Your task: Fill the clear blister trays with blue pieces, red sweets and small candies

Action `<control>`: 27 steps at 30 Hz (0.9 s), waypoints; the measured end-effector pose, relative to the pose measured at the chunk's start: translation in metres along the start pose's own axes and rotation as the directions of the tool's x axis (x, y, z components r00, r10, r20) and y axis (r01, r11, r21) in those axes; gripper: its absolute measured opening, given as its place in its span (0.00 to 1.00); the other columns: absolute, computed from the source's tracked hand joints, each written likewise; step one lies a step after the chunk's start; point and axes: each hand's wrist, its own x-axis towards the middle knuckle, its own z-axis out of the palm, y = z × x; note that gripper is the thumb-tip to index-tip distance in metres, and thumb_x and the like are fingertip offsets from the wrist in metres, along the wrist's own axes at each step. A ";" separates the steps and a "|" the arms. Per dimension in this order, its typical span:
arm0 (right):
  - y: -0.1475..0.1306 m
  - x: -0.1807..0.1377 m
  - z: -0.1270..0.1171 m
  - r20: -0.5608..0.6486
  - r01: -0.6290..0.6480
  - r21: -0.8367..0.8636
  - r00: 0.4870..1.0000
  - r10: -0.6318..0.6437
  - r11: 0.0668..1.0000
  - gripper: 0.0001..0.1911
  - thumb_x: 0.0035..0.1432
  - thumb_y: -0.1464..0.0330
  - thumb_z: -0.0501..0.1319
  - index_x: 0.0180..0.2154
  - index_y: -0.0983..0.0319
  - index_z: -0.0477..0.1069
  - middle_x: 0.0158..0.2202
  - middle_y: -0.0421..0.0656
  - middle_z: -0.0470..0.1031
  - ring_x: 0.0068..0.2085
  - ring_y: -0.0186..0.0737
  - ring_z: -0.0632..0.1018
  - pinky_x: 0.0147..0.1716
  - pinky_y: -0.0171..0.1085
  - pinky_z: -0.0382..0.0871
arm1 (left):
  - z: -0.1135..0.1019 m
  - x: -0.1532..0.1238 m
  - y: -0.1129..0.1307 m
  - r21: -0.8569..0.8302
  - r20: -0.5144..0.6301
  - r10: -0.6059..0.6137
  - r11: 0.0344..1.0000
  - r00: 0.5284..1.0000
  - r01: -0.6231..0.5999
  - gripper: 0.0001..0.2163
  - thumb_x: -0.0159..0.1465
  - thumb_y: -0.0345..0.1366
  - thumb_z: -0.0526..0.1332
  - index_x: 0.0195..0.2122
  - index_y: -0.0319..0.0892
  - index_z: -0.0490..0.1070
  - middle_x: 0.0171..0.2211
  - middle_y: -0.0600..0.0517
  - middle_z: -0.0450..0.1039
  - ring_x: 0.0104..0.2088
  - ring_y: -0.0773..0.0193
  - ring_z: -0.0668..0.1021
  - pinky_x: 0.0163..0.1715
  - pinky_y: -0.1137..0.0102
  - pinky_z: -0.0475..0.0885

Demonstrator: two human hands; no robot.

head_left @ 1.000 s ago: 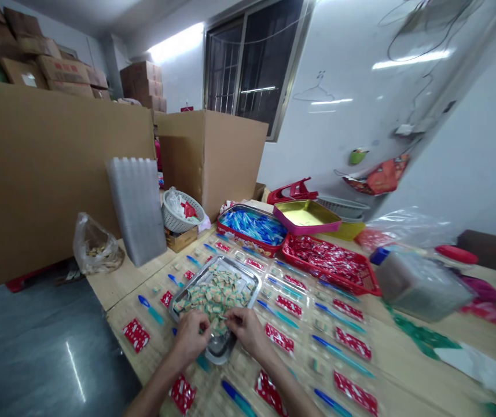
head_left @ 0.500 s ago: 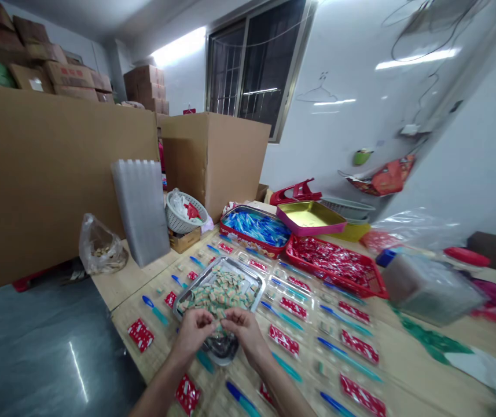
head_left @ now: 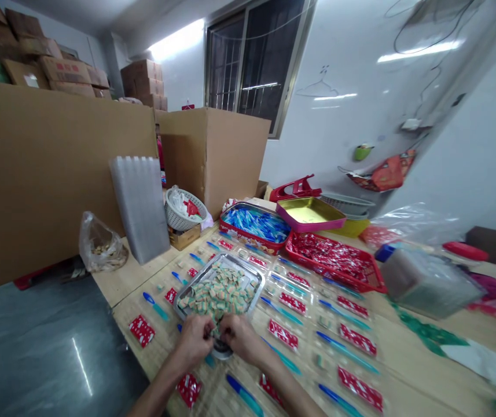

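My left hand [head_left: 194, 340] and my right hand [head_left: 239, 337] are side by side at the near end of a steel tray [head_left: 254, 273] heaped with small green and tan wrapped pieces [head_left: 219, 291]. Both hands have their fingers curled in, pinching among the pieces; what they hold is too small to make out. The tray rests on clear blister trays [head_left: 304, 292] spread over the wooden table [head_left: 408, 359], with blue pens [head_left: 332, 340] and red packets [head_left: 283, 334] set in their pockets.
Behind stand a tin of blue pens [head_left: 254, 223], a red basket of red packets [head_left: 332, 259], a gold-lined pink tray [head_left: 311, 213], a white basket [head_left: 180, 210], a stack of clear trays [head_left: 140, 205] and cardboard boxes [head_left: 215, 153]. A clear bag [head_left: 421, 281] lies at the right.
Both hands lifted slightly off the tray's near end half a second ago and have come back down onto it, closer together. The view shifted a little.
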 end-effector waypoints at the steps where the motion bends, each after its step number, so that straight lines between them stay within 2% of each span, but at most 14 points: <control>1: 0.002 -0.001 0.004 -0.023 0.005 -0.003 1.000 -0.005 1.000 0.12 0.40 0.80 0.55 0.26 0.63 0.73 0.29 0.42 0.75 0.33 0.38 0.73 0.32 0.33 0.60 | 0.001 -0.002 0.002 0.060 -0.016 -0.001 0.998 1.000 0.002 0.07 0.45 0.25 0.58 0.25 0.40 0.71 0.22 0.55 0.68 0.27 0.64 0.70 0.29 0.71 0.59; 4: 0.006 -0.004 0.010 -0.072 0.008 0.023 0.997 -0.006 1.000 0.11 0.43 0.80 0.55 0.27 0.62 0.73 0.29 0.41 0.75 0.33 0.37 0.73 0.32 0.33 0.60 | 0.003 -0.007 0.003 0.185 -0.088 0.009 0.983 0.996 0.007 0.07 0.49 0.27 0.57 0.27 0.41 0.72 0.27 0.52 0.72 0.34 0.60 0.72 0.36 0.67 0.61; 6: 0.005 -0.003 0.008 -0.091 -0.001 0.039 0.996 0.005 0.999 0.10 0.45 0.79 0.55 0.25 0.62 0.72 0.27 0.40 0.74 0.31 0.36 0.73 0.31 0.32 0.60 | 0.004 -0.008 0.001 0.190 -0.130 0.002 0.982 0.991 0.023 0.07 0.50 0.27 0.56 0.26 0.41 0.72 0.28 0.51 0.72 0.34 0.59 0.72 0.37 0.66 0.61; 10: -0.001 0.004 -0.001 -0.167 0.009 -0.011 0.986 -0.010 1.000 0.11 0.48 0.79 0.54 0.27 0.62 0.73 0.28 0.40 0.74 0.33 0.37 0.73 0.34 0.34 0.60 | -0.002 -0.008 -0.011 0.013 -0.252 -0.027 0.999 0.967 0.032 0.05 0.49 0.28 0.57 0.25 0.41 0.72 0.25 0.52 0.72 0.30 0.61 0.73 0.33 0.69 0.64; 13: -0.008 0.011 0.000 -0.120 0.089 -0.071 0.988 -0.097 0.993 0.15 0.46 0.81 0.54 0.33 0.60 0.73 0.34 0.41 0.75 0.39 0.39 0.73 0.41 0.36 0.58 | -0.013 -0.008 -0.021 -0.166 -0.346 -0.072 0.986 0.935 0.014 0.05 0.50 0.32 0.58 0.27 0.40 0.73 0.27 0.51 0.74 0.29 0.61 0.74 0.31 0.69 0.67; 15: -0.013 0.015 0.003 -0.069 0.132 -0.134 0.987 -0.142 0.982 0.13 0.47 0.79 0.56 0.33 0.59 0.73 0.36 0.41 0.75 0.41 0.40 0.72 0.42 0.37 0.57 | -0.021 -0.009 -0.024 -0.223 -0.375 -0.101 0.975 0.922 0.016 0.06 0.50 0.34 0.59 0.26 0.40 0.73 0.27 0.50 0.75 0.29 0.60 0.75 0.31 0.68 0.68; 20: -0.018 0.023 0.007 -0.037 0.148 -0.259 0.986 -0.162 0.954 0.06 0.51 0.76 0.58 0.31 0.61 0.71 0.35 0.41 0.75 0.41 0.40 0.71 0.43 0.38 0.55 | -0.028 -0.010 -0.023 -0.246 -0.334 -0.070 0.969 0.940 -0.015 0.05 0.50 0.34 0.59 0.26 0.39 0.73 0.25 0.50 0.75 0.28 0.61 0.75 0.30 0.68 0.68; 24: -0.014 0.027 0.010 -0.048 0.146 -0.293 0.985 -0.167 0.945 0.06 0.53 0.77 0.58 0.29 0.61 0.71 0.32 0.40 0.74 0.39 0.38 0.71 0.41 0.37 0.53 | -0.021 -0.009 -0.018 -0.213 -0.285 0.041 0.971 0.958 -0.105 0.03 0.47 0.29 0.59 0.23 0.40 0.71 0.26 0.51 0.74 0.30 0.61 0.74 0.31 0.69 0.68; 27: -0.009 0.026 0.014 -0.108 0.143 -0.309 0.977 -0.184 0.940 0.08 0.56 0.76 0.56 0.28 0.61 0.71 0.30 0.40 0.74 0.36 0.37 0.70 0.39 0.37 0.52 | -0.015 -0.005 -0.012 -0.197 -0.267 0.076 0.971 0.961 -0.132 0.05 0.46 0.26 0.58 0.22 0.41 0.71 0.29 0.50 0.74 0.33 0.60 0.74 0.36 0.68 0.68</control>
